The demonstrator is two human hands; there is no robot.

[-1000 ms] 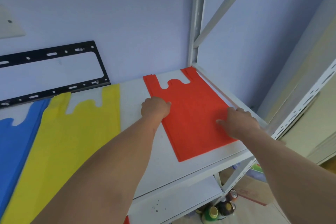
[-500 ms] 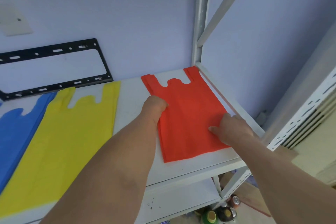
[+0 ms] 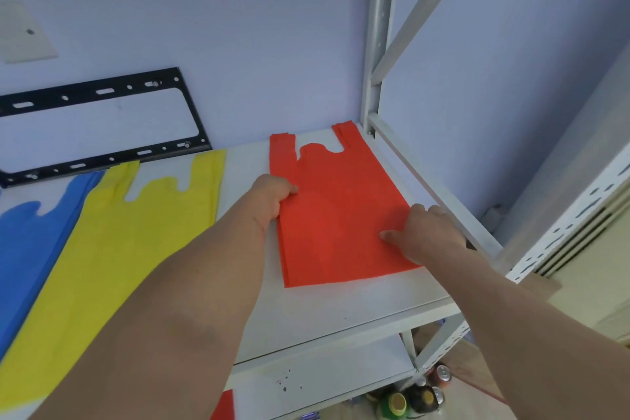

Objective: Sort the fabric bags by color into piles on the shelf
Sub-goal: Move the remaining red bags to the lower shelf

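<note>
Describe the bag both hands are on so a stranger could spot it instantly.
Start at the white shelf against the wall and go to its right end, beside the upright post. The red bag lies flat there, alone in its colour; its neighbours leftward are yellow and blue.

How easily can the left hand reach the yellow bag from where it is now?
Probably yes. The left hand rests at the red bag's left edge, and only a bare strip of shelf separates it from the yellow bag. Nothing stands between.
</note>
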